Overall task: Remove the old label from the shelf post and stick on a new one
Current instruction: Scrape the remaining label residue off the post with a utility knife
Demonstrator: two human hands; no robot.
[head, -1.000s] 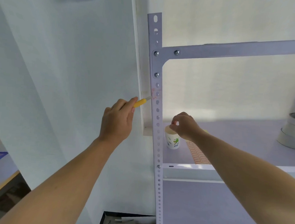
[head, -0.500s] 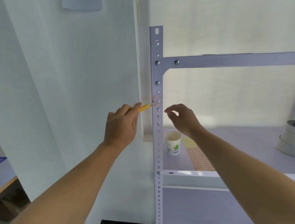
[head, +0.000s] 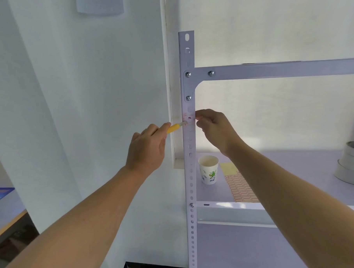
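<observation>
A white perforated shelf post rises through the middle of the view. Faint reddish scraps of the old label cling to it below the third screw. My left hand grips a small yellow-handled scraper whose blade tip touches the post at the residue. My right hand is at the post's right edge, thumb and fingertips pinched together at the label remains. A sheet of small orange-red labels on yellow backing lies on the shelf board.
A paper cup with a green print stands on the shelf right of the post. Rolls of white tape sit at the far right. A white wall column is left of the post; a desk edge is at lower left.
My right hand rose from the paper cup to the post's right edge at the label residue. My left hand kept the scraper at the post. The view tilted up a little.
</observation>
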